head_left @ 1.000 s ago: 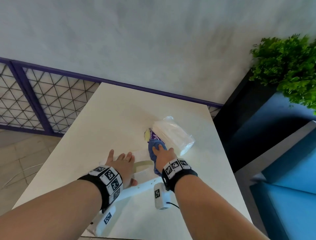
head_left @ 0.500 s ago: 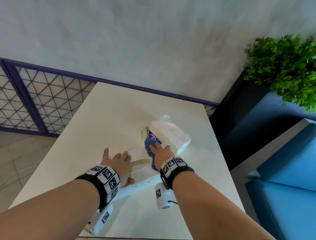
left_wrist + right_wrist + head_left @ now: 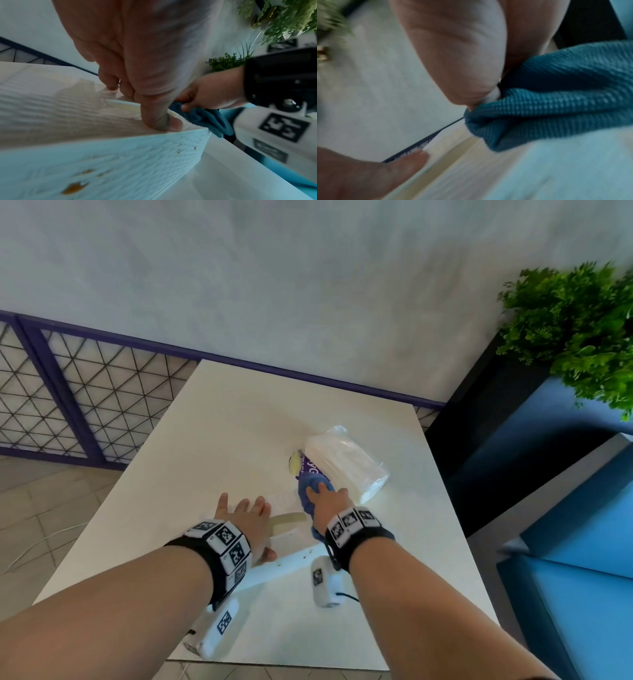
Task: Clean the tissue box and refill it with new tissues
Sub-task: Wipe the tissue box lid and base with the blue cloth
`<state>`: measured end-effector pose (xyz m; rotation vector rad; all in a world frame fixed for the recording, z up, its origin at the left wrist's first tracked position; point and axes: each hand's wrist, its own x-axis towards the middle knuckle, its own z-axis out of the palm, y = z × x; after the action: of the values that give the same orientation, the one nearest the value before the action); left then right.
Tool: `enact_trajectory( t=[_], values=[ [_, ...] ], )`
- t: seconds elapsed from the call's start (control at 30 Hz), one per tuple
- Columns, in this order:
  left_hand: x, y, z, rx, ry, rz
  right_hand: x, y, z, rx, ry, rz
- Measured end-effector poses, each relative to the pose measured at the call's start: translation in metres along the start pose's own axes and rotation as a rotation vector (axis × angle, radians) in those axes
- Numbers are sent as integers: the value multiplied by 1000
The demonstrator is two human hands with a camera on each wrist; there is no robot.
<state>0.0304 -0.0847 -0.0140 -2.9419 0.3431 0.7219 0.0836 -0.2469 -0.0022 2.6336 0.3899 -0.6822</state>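
A white textured tissue box (image 3: pixel 286 566) lies near the front of the white table (image 3: pixel 239 422), with brown stains (image 3: pixel 73 187) on its side. My left hand (image 3: pixel 248 515) presses flat on its top and the thumb (image 3: pixel 159 119) sits by the oval slot. My right hand (image 3: pixel 329 501) grips a bunched blue cloth (image 3: pixel 310 491) against the box's right end (image 3: pixel 539 169). In the right wrist view the cloth (image 3: pixel 556 94) is blurred. Just behind the right hand lies a clear plastic pack of new white tissues (image 3: pixel 346 465).
A green plant (image 3: pixel 575 330) stands on a dark unit at the right, with blue seating (image 3: pixel 582 577) below it. A purple-framed wire fence (image 3: pixel 68 405) runs along the grey wall at the left. The tissue pack lies close behind the cloth.
The right hand with the cloth has shifted slightly at the box's right end. The left hand stays pressed on the box top.
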Motion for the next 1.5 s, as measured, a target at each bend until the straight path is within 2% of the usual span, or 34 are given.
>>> enact_trajectory(
  t=[0.07,0.17,0.2,0.37,0.47,0.57,0.63,0.7,0.8,0.87,0.97,1.07,1.2,1.23,1.3,1.4,1.5],
  values=[
    [1,0,0,5,1,-9,6,-15,-1,-22,15,-17],
    [0,-1,2,28,-25,-23,7,-29,15,-131,53,-176],
    [1,-2,2,29,-23,-23,7,-26,17,-116,54,-187],
    [0,-5,4,-11,2,-9,11,3,5,10,-2,34],
    [-1,-6,3,-3,-4,-10,-5,-6,5,2,31,4],
    [-2,-10,5,-9,-10,1,-26,-8,22,8,95,-126],
    [-4,-12,6,-11,-8,14,-32,0,30,29,65,-178],
    [-3,-11,5,-8,-11,17,-32,15,31,10,8,-99],
    [-3,-10,3,7,-21,10,-36,18,27,62,56,-19],
    [-4,-10,3,-2,2,3,-47,14,31,171,81,-20],
    [-5,-9,7,-17,14,-1,-66,17,48,549,144,-50],
    [-11,-12,6,-16,45,17,-81,32,61,798,137,10],
    [-21,-20,1,-25,347,159,-100,52,77,1153,320,184],
    [-24,-23,2,-41,339,218,-107,55,78,1229,364,205],
    [-31,-28,7,3,209,287,-120,56,83,1386,386,192],
    [-32,-31,12,107,111,282,-134,50,83,1490,385,210],
    [-28,-23,5,26,34,282,-131,39,79,1586,399,212]
  ],
)
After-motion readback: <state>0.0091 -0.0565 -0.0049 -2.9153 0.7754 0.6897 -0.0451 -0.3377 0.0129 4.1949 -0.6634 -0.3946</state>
